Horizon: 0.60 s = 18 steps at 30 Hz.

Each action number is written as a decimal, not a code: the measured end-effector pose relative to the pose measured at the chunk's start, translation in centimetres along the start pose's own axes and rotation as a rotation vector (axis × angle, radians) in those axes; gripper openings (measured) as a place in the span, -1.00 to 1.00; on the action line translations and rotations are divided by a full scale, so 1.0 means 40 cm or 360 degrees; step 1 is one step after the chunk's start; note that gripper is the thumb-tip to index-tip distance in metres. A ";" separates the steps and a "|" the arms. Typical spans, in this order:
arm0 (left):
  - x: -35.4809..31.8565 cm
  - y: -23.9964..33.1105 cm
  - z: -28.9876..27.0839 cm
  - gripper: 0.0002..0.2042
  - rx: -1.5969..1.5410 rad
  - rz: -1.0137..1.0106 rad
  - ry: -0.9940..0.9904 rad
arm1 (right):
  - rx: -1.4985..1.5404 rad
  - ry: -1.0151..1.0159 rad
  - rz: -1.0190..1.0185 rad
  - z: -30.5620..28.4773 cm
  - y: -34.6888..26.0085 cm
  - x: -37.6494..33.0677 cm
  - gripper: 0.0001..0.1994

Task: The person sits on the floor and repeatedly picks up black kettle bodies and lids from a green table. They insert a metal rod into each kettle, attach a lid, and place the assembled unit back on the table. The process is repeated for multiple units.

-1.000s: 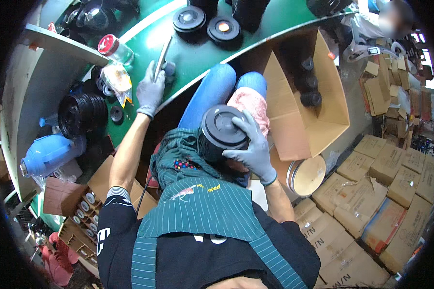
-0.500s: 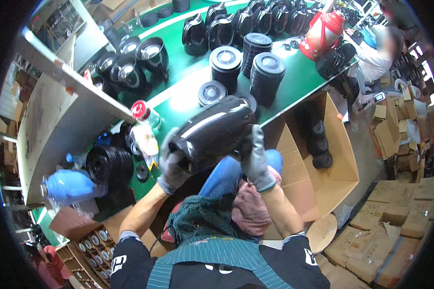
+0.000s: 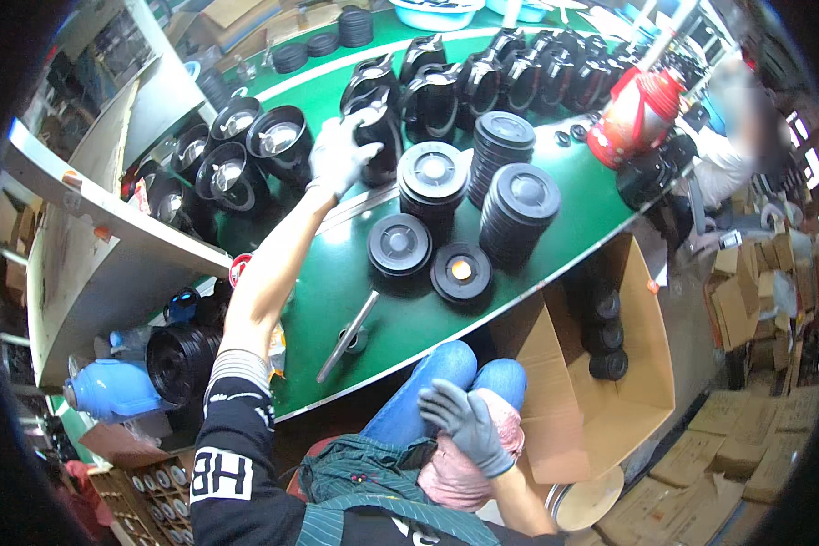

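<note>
My left hand [image 3: 337, 162], in a grey glove, reaches across the green table with fingers apart against a glossy black housing [image 3: 384, 164]. That housing stands upright at the near end of rows of similar housings [image 3: 432, 100]. My right hand [image 3: 464, 423], gloved too, is held over my lap by a pink cloth [image 3: 469, 469], fingers stretched out and nothing in them. Between the hands are stacks of black ridged discs [image 3: 519, 205], a lower stack [image 3: 400, 244] and a single disc [image 3: 461, 271] with an orange centre. A metal rod [image 3: 348, 337] lies tilted near the table edge.
Black round pots [image 3: 278, 135] stand at the left beside a white shelf frame [image 3: 118, 205]. A red thermos [image 3: 635, 118] is at the right. An open cardboard box [image 3: 632, 382] with black parts sits by my right knee. A person [image 3: 723, 173] works at far right.
Both hands held a black housing over my lap. Now my left hand is far forward beside a housing on the table, and my right hand has drawn back, holding nothing.
</note>
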State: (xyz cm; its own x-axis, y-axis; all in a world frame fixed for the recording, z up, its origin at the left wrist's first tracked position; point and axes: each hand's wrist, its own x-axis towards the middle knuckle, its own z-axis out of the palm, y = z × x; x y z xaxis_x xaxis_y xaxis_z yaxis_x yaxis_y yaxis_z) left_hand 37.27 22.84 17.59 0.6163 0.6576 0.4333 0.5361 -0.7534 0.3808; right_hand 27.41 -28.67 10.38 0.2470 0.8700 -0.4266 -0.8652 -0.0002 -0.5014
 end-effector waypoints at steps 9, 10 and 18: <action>0.020 -0.103 -0.016 -0.16 0.0506 0.0307 0.0427 | -0.0156 0.0072 0.0056 0.007 -0.010 0.025 -0.23; 0.000 -0.090 -0.059 -0.24 0.0696 0.0239 0.0247 | -0.0201 0.0131 0.0031 0.016 -0.015 0.021 -0.21; -0.121 -0.223 -0.209 -0.60 0.0783 0.0289 0.0036 | -0.0765 -0.0046 -0.0231 0.107 -0.030 0.036 -0.46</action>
State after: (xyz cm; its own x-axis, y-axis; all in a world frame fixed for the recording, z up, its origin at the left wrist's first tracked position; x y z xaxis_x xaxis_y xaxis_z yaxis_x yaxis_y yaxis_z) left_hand 24.66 26.40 18.92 0.7147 0.5120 0.4764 0.6326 -0.7638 -0.1282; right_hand 26.95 -25.29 13.60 0.3317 0.8913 -0.3089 -0.5224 -0.0991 -0.8469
